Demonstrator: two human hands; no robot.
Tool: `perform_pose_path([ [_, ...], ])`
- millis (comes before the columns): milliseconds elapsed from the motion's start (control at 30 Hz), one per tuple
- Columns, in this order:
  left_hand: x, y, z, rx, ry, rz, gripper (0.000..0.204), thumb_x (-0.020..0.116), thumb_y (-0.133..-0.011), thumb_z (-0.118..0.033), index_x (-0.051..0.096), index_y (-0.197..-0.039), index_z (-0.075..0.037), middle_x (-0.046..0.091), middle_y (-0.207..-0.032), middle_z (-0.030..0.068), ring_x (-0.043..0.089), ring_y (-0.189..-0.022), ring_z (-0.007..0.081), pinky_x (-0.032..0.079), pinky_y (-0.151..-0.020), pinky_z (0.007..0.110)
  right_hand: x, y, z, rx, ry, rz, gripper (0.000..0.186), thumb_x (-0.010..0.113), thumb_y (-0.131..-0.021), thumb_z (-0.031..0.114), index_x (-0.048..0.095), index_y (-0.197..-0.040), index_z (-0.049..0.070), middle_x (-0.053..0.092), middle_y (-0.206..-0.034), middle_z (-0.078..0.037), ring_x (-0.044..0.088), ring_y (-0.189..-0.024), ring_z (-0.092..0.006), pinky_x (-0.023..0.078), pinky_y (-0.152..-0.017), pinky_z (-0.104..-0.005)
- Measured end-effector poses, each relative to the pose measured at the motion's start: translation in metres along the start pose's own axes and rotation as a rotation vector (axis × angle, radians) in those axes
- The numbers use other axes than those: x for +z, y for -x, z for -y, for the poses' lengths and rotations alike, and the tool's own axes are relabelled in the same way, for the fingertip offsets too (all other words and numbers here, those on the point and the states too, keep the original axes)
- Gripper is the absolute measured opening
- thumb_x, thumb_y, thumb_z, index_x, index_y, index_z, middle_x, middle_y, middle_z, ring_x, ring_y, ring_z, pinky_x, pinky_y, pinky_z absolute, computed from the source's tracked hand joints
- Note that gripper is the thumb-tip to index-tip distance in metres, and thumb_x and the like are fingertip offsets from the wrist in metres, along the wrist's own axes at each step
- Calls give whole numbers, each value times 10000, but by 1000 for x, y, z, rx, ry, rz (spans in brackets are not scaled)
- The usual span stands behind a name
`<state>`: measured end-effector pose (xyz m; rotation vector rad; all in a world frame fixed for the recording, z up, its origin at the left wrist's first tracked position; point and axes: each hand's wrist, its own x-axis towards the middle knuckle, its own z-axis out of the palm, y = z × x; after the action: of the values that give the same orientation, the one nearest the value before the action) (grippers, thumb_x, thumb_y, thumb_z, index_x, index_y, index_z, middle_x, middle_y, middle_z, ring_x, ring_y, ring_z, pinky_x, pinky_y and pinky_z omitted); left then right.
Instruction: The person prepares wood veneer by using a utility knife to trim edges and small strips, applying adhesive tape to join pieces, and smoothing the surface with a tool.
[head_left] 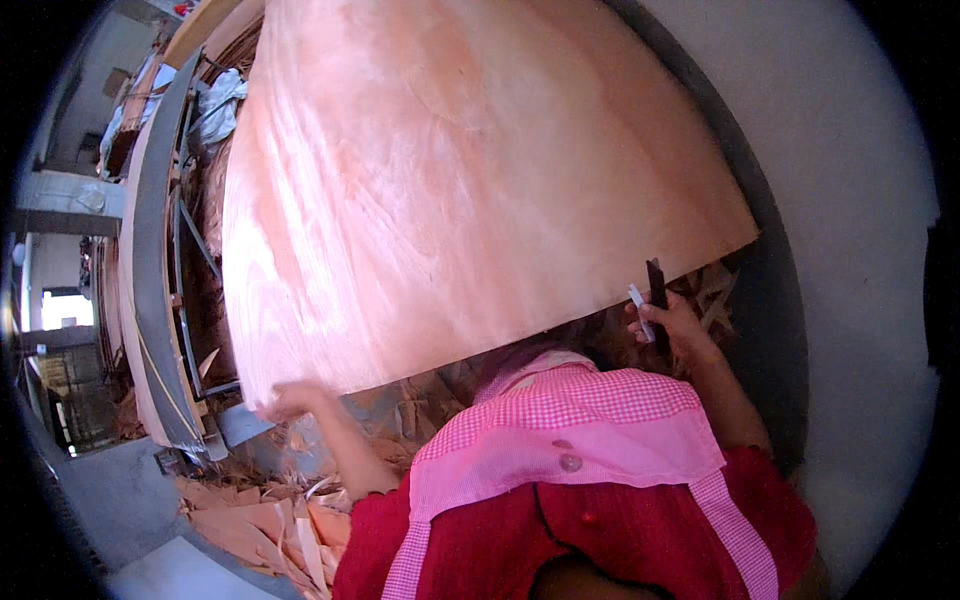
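A large pinkish-tan wood veneer sheet [480, 190] spreads out in front of me. At its near left corner is my left hand [293, 400], slightly blurred, with the fingers closed about the edge. By the near right edge, my right hand [676, 326] holds two slim things side by side. One is a flat black strip-like tool [656, 284]; the other is a narrow white piece [639, 302], its kind unclear. Both stick up from between the fingers and overlap the sheet's edge.
Torn veneer scraps [265, 535] lie heaped below the sheet at the near left. A curved-looking grey board with a metal frame [165, 270] runs along the left side. Crumpled whitish cloth [220, 105] lies farther back. A pale wall or floor surface [850, 250] borders the right.
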<state>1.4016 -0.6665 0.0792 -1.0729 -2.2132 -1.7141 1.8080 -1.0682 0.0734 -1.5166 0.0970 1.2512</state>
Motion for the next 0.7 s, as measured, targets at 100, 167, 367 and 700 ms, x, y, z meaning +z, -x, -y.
perform_pose_path([
  [100,52,78,8,554,312,865,486,584,-773,-91,414,-1228,-59,284,-1361,162,260,-1259,316,181,-1047,431,10,-9,4,71,19,44,246,519,-834,74,467,-1066,9,600,-949,-117,612,-699,-216,524,-549,-328],
  [167,83,145,-66,1170,229,1186,291,614,-749,-108,589,-1039,-113,446,-1250,134,371,-1194,317,297,-994,412,20,-12,2,96,8,-31,243,519,-830,68,472,-1060,5,601,-949,-122,616,-699,-218,521,-532,-318],
  [367,231,236,-151,997,329,1457,231,587,-754,-106,594,-985,-109,550,-1069,71,492,-1017,271,418,-837,377,40,-8,6,142,-57,-97,265,524,-823,63,470,-1072,-6,601,-948,-134,617,-688,-218,514,-516,-291],
  [700,321,295,-171,1351,457,1355,230,591,-738,-130,626,-964,-152,536,-1126,64,484,-1046,266,432,-830,366,111,-61,53,276,-174,-53,198,574,-806,92,510,-964,-9,594,-834,-112,623,-645,-211,515,-508,-293],
])
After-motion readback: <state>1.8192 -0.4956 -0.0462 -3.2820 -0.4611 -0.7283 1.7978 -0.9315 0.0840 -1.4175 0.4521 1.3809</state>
